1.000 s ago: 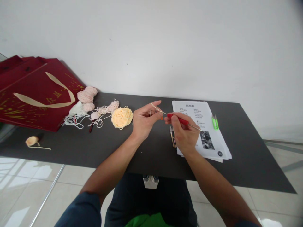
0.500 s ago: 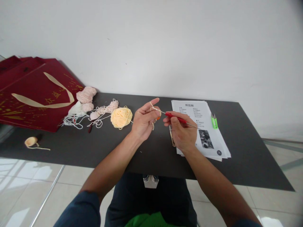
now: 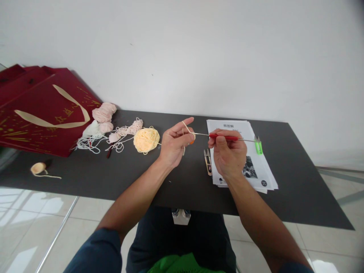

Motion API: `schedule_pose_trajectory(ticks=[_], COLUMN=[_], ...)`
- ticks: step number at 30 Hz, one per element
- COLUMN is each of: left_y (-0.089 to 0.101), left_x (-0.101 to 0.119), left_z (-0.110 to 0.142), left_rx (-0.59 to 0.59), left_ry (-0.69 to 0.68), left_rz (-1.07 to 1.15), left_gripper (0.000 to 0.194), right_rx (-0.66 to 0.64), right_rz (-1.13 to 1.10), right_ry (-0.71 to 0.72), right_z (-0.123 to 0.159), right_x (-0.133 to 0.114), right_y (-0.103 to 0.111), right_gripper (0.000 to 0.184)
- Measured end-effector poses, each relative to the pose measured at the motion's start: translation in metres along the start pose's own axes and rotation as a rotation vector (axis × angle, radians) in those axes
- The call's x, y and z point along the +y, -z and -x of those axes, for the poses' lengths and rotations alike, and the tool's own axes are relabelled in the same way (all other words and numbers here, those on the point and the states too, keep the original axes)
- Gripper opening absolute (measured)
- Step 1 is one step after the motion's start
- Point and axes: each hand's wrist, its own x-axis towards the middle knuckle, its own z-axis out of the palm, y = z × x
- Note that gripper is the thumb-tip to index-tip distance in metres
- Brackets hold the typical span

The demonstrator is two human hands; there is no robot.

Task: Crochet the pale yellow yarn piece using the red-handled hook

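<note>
Slim red-handled metal hook [image 3: 232,138] pinched in right hand [image 3: 229,155] above white printed paper sheets [image 3: 263,172], partly blocking them, left hand [image 3: 174,147] pinching pale-yellow yarn strand [image 3: 186,127], forefinger extended, round yellow yarn ball [image 3: 146,140] nearby on dark flat bench [image 3: 301,189].

1. Crochet hook [image 3: 224,137]: red handle with slim metal at both ends; gripped in the right hand [image 3: 229,153], nearly level; one end points to nine o'clock, reaching the yarn at the left fingertips, the other to three.
2. Pale yarn [image 3: 186,126]: slanting across the raised index finger of the left hand [image 3: 175,143]; pinched at the thumb; a short length hangs toward six o'clock.
3. Yellow yarn ball [image 3: 146,140]: round, loosely wound; resting at the left hand's nine o'clock.
</note>
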Motion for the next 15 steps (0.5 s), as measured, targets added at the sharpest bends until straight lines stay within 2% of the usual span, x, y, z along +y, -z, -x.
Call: schedule_pose_trajectory(ticks=[3,8,15], left_y=[0.0017,0.0042,0.0086], left_x=[-0.0007,-0.0008,0.0040], left_z=[-0.0002,-0.0007,-0.0034], left_rx=[-0.009,0.002,-0.100], left_ry=[-0.019,-0.044,0.026], left_rz=[-0.018,-0.079,-0.086], left_gripper=[0.047,0.045,0.041], right_rx=[0.011,-0.004,-0.042], right_rz=[0.079,0.172,0.101], right_ry=[0.048,0.129,0.081], right_z=[0.0005,0.0030,0.0012], right_x=[0.0000,-0.0006,-0.0026], right_y=[0.0015,0.0031,0.0048], right_gripper=[0.014,0.012,0.012])
